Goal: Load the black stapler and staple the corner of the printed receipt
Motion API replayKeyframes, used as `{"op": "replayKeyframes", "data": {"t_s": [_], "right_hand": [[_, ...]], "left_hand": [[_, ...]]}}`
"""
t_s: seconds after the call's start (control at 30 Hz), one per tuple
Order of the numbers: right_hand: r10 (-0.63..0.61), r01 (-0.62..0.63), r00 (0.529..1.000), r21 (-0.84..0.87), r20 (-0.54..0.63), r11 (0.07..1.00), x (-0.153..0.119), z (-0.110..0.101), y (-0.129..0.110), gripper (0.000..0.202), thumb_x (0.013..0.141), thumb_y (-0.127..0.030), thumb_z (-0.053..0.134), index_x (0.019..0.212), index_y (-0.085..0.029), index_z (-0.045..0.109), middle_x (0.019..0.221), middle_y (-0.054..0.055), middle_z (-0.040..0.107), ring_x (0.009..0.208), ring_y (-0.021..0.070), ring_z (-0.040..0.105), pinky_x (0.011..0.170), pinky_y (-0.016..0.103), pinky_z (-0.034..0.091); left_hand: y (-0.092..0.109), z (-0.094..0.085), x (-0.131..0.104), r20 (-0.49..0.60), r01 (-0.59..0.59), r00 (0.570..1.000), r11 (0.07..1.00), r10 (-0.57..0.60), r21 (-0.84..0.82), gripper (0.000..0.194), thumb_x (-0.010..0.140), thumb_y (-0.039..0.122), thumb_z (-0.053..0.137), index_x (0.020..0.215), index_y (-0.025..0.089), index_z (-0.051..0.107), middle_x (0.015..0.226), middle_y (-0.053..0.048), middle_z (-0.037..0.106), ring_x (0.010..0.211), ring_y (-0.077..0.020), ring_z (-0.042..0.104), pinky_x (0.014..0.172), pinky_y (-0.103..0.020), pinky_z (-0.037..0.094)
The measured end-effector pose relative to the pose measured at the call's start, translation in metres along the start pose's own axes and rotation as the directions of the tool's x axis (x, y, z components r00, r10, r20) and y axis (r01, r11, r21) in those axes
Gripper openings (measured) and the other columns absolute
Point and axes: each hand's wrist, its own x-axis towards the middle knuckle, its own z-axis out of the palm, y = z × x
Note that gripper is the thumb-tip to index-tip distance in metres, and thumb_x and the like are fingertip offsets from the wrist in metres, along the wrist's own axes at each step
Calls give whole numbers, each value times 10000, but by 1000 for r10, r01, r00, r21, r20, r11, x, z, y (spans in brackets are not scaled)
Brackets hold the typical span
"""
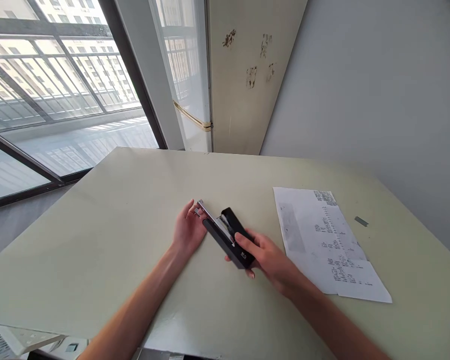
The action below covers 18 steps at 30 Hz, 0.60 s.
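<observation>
A black stapler is held above the table, its top arm swung up from the base and a metal rail sticking out at its far left end. My right hand is closed round the hinge end, thumb on top and fingertips showing beneath. At the stapler's far left end my left hand has its palm turned up and its fingers bent around the tip of the metal rail. What lies under the left fingers is too small to tell.
Printed sheets of paper lie on the pale table to the right. Beyond them is a small grey strip. A fridge stands behind the table, with windows at the left.
</observation>
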Motion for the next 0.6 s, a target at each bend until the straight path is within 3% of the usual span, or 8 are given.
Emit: {"op": "replayKeyframes", "data": {"t_s": [0.1,0.17,0.23,0.3,0.47,0.53,0.6], "right_hand": [[-246,158,955,-419,-165,894,-3,-14,-5,478,949,-623,628,1225,-232,640,929,48,698,744,184,590,570,285,482],[-377,174,900,-612,-218,771,-3,-23,-6,441,966,-607,595,1227,-255,647,933,44,701,743,201,569,616,322,475],[-447,161,862,-707,-239,689,-1,-29,-5,406,979,-583,573,1212,-261,656,940,52,711,742,217,570,639,345,464],[-473,152,843,-732,-255,664,1,-31,-3,386,981,-569,570,1202,-265,660,953,62,719,756,235,588,649,358,464],[-525,213,815,-716,-245,665,14,-31,2,356,974,-556,587,1180,-275,663,1040,81,734,843,270,629,712,384,476],[-538,222,810,-727,-234,650,22,-31,2,354,971,-549,587,1175,-269,659,1043,83,736,851,272,634,721,384,475],[-562,221,799,-763,-217,608,33,-33,-1,346,984,-531,566,1181,-257,646,1045,84,736,870,273,644,731,380,473]], "left_hand": [[2,-1,-2,3,-117,993,988,117,106,273,1043,320,558,910,139,713,629,53,359,524,-94,358,515,-203,391],[0,1,-6,45,-244,969,916,243,319,314,1053,403,555,1040,161,755,646,49,365,547,-112,344,520,-212,362],[-5,2,-10,108,-327,940,770,323,547,368,1062,442,523,1114,184,780,660,33,393,581,-135,368,567,-232,377],[-11,2,-15,124,-327,937,694,327,641,350,1058,410,529,1104,201,806,664,17,444,629,-156,436,643,-241,410],[-25,-4,-18,177,-254,966,791,187,557,208,987,269,640,1057,213,827,759,-25,644,899,-231,620,840,-246,443],[-26,-5,-15,182,-231,971,819,157,526,205,990,295,649,1064,195,813,694,-6,607,767,-205,591,760,-252,443],[-24,-4,-11,153,-220,974,859,167,462,253,1009,361,631,1060,167,787,618,27,512,585,-152,473,623,-249,410]]}}
